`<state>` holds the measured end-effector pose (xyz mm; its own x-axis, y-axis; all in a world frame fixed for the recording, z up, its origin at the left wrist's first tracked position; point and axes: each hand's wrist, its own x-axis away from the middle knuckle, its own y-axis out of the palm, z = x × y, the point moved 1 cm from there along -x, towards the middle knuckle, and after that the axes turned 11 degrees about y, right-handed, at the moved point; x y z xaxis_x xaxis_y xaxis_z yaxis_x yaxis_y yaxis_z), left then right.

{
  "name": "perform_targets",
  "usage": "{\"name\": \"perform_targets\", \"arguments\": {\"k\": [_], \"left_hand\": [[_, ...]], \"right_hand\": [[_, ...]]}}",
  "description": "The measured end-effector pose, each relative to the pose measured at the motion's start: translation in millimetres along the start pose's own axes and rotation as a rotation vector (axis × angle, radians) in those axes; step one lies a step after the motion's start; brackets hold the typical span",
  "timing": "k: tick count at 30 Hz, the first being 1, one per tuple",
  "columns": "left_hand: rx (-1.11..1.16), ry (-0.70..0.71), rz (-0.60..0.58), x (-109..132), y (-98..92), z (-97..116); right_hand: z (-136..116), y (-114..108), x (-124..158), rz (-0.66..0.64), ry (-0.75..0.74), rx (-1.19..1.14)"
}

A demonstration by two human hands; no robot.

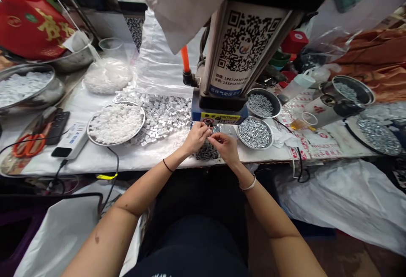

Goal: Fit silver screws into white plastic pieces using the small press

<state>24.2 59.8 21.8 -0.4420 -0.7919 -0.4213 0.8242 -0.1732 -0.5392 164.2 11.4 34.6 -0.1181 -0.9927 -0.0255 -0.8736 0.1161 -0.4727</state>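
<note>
My left hand [196, 136] and my right hand [226, 146] meet at the table's front edge, right under the base of a pneumatic press [236, 53]. Both pinch something tiny between their fingertips; it is too small to name. Just below the hands lies a small heap of dark finished parts [206, 152]. A tray of white plastic pieces [116, 123] sits to the left, with a spread of small grey-white blocks [161, 114] beside it. A tray of metal screws [254, 133] is by my right hand.
Second screw dish [263, 103] behind the first. Orange scissors [28, 143], a remote [57, 127] and a power strip [71, 139] lie at left. Steel bowls [28, 86], a bagged heap of white parts [108, 76], a cup and pots [347, 93] at right.
</note>
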Motion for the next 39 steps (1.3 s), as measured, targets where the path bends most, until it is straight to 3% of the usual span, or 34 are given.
{"name": "perform_targets", "arguments": {"k": [2,6,9,13,17,19,22,26,31,35,39], "left_hand": [[0.004,-0.063,-0.08,-6.9,-0.4,-3.7],[0.052,-0.08,-0.209,-15.3,-1.8,-8.4],[-0.033,-0.056,-0.163,-15.9,-2.0,-7.5],[-0.02,-0.044,-0.075,-8.3,-6.7,-5.6],[0.049,-0.09,0.258,23.2,-14.8,-5.6],[0.048,-0.156,0.336,43.3,-11.8,-6.5],[0.01,-0.229,0.268,62.5,1.0,-7.1],[-0.145,-0.248,0.186,63.3,12.8,-3.2],[-0.235,-0.253,0.106,60.0,12.3,3.2],[-0.243,-0.254,0.067,61.6,11.3,5.2],[-0.236,-0.204,0.043,62.8,8.6,3.5]], "right_hand": [[12.4,-13.8,-8.8,0.059,-0.06,0.105],[57.7,-66.4,-38.4,0.365,-0.116,0.47],[92.7,-91.7,-57.4,0.281,-0.025,0.732],[114.0,-96.2,-63.5,0.256,0.045,0.778],[119.9,-100.9,-56.4,0.315,0.153,0.656],[122.1,-105.0,-52.6,0.313,0.181,0.551],[121.8,-108.4,-49.6,0.33,0.131,0.616],[114.3,-109.0,-46.2,0.37,0.095,0.786],[91.9,-100.0,-25.4,0.371,0.082,0.372],[69.7,-76.5,1.1,0.214,0.226,-0.027],[52.6,-51.5,23.7,0.089,0.297,-0.269]]}}
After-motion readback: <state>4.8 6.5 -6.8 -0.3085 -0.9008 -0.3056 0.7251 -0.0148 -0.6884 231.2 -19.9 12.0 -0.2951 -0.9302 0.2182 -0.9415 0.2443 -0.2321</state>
